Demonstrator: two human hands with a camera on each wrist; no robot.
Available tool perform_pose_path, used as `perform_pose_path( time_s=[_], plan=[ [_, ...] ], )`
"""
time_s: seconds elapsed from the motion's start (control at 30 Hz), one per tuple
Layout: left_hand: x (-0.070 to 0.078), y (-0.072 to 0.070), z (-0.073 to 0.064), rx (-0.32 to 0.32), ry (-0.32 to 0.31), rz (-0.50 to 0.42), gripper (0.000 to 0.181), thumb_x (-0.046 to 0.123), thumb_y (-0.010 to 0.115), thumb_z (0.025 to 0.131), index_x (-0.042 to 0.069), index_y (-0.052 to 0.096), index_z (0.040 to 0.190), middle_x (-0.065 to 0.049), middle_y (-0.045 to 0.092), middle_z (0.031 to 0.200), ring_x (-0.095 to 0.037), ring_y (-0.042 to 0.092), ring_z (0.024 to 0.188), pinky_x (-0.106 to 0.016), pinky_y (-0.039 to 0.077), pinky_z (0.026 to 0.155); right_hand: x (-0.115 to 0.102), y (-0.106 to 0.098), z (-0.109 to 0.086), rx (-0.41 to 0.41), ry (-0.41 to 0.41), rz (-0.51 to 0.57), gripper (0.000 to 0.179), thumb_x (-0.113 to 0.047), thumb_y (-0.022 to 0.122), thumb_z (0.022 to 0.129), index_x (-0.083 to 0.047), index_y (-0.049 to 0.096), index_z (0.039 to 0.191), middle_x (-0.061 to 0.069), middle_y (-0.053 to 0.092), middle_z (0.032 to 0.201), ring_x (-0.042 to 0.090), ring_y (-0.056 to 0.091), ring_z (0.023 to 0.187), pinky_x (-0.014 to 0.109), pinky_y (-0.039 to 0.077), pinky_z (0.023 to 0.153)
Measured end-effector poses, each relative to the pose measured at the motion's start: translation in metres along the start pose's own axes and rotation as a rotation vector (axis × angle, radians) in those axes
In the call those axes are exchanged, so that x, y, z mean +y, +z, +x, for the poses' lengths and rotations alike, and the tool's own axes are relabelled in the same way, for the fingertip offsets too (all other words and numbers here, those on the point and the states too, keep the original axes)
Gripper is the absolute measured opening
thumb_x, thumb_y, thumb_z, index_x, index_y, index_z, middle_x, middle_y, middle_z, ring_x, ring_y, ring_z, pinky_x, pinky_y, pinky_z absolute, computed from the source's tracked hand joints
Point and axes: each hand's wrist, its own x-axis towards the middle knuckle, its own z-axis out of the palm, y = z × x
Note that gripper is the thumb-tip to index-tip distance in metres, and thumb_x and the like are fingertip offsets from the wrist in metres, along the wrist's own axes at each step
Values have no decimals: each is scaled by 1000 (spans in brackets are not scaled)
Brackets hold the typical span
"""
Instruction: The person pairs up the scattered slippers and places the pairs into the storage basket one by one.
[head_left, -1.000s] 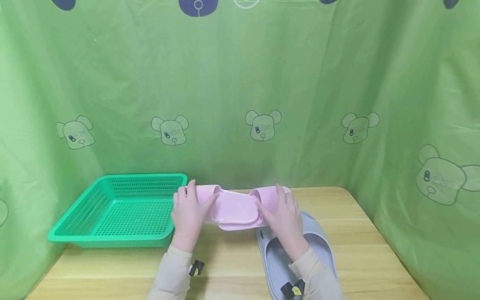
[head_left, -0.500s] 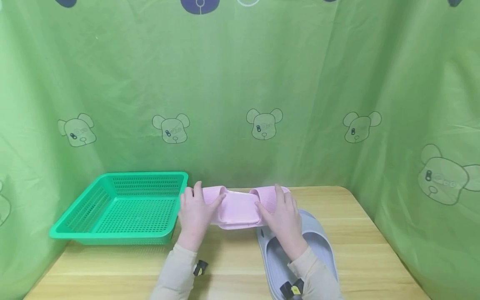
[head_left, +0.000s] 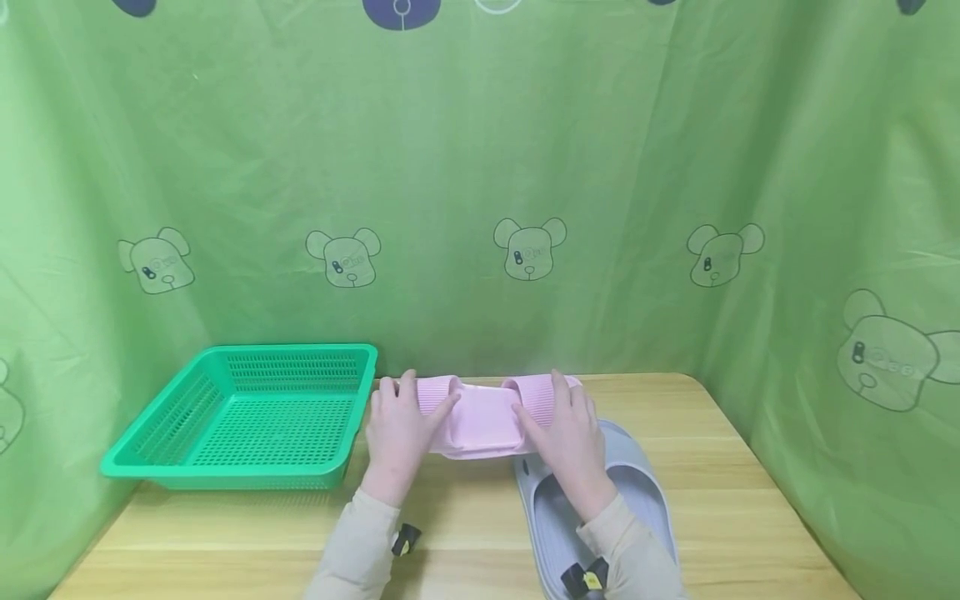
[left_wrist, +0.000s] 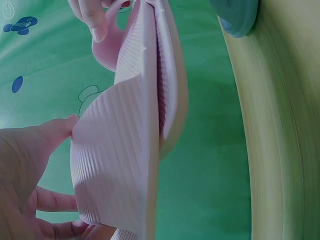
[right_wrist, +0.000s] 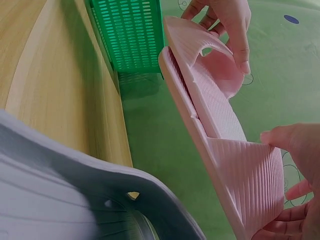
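Two pink slippers are held above the table, their heel ends overlapping. My left hand [head_left: 397, 433] grips the left pink slipper [head_left: 437, 392] by its ribbed strap, thumb on the inner edge and fingers round the outer side. My right hand [head_left: 570, 437] holds the right pink slipper [head_left: 534, 396] the same way. In the right wrist view, the sole of the left slipper [right_wrist: 185, 37] lies on that of the right slipper [right_wrist: 252, 180]. Beneath my right forearm, a larger grey-blue slipper [head_left: 628, 450] rests on the table, partly hidden by the arm.
A green plastic basket [head_left: 225, 479] with perforated walls stands at the left of the wooden table [head_left: 735, 517]. A green curtain [head_left: 450, 317] with bear prints hangs behind and along both sides.
My left hand has slid its pink slipper to the right, so the two soles overlap more. My right hand has stayed nearly still.
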Motion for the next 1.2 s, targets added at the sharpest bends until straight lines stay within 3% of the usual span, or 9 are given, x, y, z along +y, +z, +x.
perform_pose_path(
  time_s=[0.13,0.23,0.47,0.7,0.93,1.2],
  plan=[
    [1,-1,-1,-26,26,1,80,69,67,75,6,60,123,-17,56,105,-32,55,93,-43,57,57,3,0,1,-11,8,-5,83,-55,68,83,-4,42,143,26,55,126,42,55,113,56,55,83],
    [0,-1,-1,-41,81,37,80,69,68,75,6,60,124,-16,57,103,-31,53,92,-39,55,54,6,0,3,-12,13,-10,83,-54,68,83,-2,42,143,27,55,126,43,55,112,56,54,84],
    [-4,0,4,-113,241,94,102,71,76,62,7,52,138,-14,59,108,-28,51,97,-36,51,68,15,-4,9,-7,44,-13,84,-57,64,85,-2,40,143,28,53,129,45,56,111,57,53,83],
    [-9,2,3,-133,362,106,121,66,87,49,7,43,145,-14,57,120,-31,50,107,-41,49,79,21,-9,13,-5,54,-1,85,-58,63,85,-2,39,144,28,51,132,47,54,115,58,50,89],
    [-12,3,5,-163,423,147,128,56,92,48,10,32,151,-13,52,126,-31,46,114,-43,45,88,22,-12,13,-3,58,15,85,-58,63,85,-2,40,144,28,51,132,46,53,115,59,50,90],
    [-15,5,5,-96,460,130,117,47,94,51,12,38,148,-15,50,127,-32,45,114,-43,44,85,22,-15,14,-41,80,28,88,-61,60,86,-3,35,148,29,48,136,46,50,119,60,48,93]
  ],
)
